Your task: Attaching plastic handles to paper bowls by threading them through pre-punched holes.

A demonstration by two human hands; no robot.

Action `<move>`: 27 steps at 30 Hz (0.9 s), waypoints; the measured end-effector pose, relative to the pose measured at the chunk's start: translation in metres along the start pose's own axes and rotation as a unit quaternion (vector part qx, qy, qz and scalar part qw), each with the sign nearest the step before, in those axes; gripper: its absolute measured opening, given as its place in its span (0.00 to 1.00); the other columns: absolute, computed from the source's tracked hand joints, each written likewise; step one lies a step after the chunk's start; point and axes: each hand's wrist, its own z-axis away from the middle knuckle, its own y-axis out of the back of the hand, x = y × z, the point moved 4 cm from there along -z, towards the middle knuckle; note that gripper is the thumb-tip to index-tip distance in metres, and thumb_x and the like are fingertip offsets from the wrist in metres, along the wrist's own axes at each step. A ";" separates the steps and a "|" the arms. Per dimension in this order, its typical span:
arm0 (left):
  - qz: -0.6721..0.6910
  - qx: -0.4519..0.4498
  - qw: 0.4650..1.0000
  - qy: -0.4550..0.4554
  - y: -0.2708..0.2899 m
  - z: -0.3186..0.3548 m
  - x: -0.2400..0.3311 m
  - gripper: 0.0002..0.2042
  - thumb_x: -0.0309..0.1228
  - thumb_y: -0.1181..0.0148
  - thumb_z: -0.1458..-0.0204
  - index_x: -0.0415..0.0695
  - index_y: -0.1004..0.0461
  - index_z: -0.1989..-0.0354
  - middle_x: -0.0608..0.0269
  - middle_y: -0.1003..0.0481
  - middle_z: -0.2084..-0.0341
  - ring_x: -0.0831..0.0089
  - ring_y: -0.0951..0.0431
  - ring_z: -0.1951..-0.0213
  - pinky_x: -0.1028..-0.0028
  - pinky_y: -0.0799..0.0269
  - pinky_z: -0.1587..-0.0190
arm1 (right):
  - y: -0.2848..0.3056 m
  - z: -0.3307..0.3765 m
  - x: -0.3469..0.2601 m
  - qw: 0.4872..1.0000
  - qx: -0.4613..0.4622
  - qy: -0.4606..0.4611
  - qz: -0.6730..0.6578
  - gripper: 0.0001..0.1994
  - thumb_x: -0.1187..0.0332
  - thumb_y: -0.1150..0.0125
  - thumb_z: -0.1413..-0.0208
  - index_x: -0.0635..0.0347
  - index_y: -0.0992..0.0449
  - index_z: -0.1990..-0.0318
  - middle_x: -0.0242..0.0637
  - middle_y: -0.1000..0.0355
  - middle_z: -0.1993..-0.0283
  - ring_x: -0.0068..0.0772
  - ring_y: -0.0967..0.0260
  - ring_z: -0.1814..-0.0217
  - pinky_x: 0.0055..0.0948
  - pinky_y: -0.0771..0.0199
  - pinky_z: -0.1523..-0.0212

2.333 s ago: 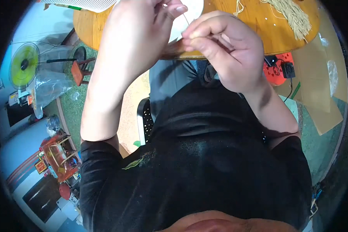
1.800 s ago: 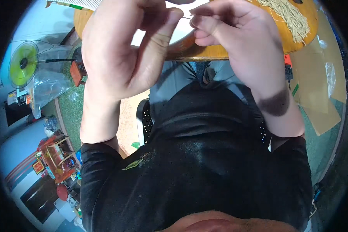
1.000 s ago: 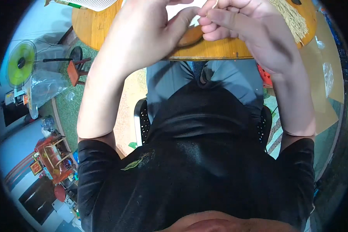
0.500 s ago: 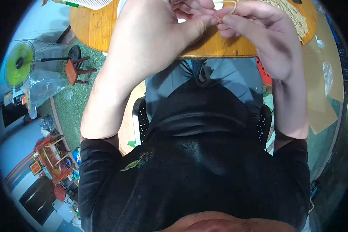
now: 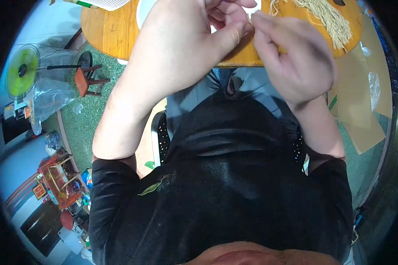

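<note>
My left hand (image 5: 190, 44) is over the near edge of the table, thumb and fingers closed in a pinch. My right hand (image 5: 296, 59), partly blurred, meets it fingertip to fingertip, also pinching. A thin piece of beige cord (image 5: 250, 18) shows between the fingertips; most of it is hidden by the fingers. Beyond the right hand, a loose strand of cord (image 5: 274, 7) lies near the top edge. To the right of it is a bundle of beige cords (image 5: 329, 23) on the wooden table (image 5: 106, 33).
A white dish (image 5: 143, 12) is partly covered by my left forearm. At the far left of the table is a white ribbed object (image 5: 108, 3). A green fan (image 5: 23, 70) and a small red stool (image 5: 86, 81) stand on the left floor; flattened cardboard (image 5: 360, 128) lies right.
My right hand has turned and swung inward and down, its fingers curling in. The loop of cord above the fingertips no longer shows. My left hand has barely moved.
</note>
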 end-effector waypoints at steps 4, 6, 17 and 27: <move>0.021 0.072 0.971 0.226 -0.002 0.007 -0.001 0.09 0.19 0.42 0.36 0.34 0.23 0.49 0.67 0.22 0.65 0.81 0.24 0.61 0.79 0.25 0.56 | -0.015 0.021 0.010 0.993 0.091 0.075 -0.018 0.15 0.83 0.25 0.54 0.63 0.16 0.57 0.40 0.17 0.56 0.36 0.19 0.61 0.29 0.18 0.61; 0.011 0.056 0.967 0.248 0.004 0.005 -0.001 0.08 0.20 0.42 0.35 0.34 0.23 0.49 0.67 0.22 0.65 0.81 0.24 0.62 0.79 0.25 0.56 | -0.018 0.025 0.014 0.986 0.134 0.094 -0.045 0.15 0.83 0.25 0.54 0.63 0.16 0.58 0.40 0.17 0.55 0.36 0.19 0.61 0.29 0.18 0.61; 0.077 -0.173 0.974 -0.123 0.023 -0.008 -0.031 0.04 0.24 0.39 0.35 0.36 0.22 0.58 0.70 0.22 0.68 0.85 0.25 0.66 0.83 0.28 0.64 | -0.024 0.017 0.014 0.974 0.174 0.141 -0.045 0.13 0.80 0.23 0.56 0.63 0.14 0.60 0.37 0.17 0.56 0.29 0.22 0.65 0.22 0.22 0.67; -0.069 0.031 0.951 0.301 0.022 -0.005 -0.007 0.03 0.23 0.40 0.36 0.38 0.24 0.63 0.71 0.25 0.72 0.85 0.28 0.69 0.82 0.31 0.66 | -0.010 0.018 0.009 0.976 0.151 0.052 -0.147 0.11 0.84 0.28 0.53 0.63 0.17 0.62 0.39 0.17 0.59 0.35 0.20 0.63 0.27 0.19 0.62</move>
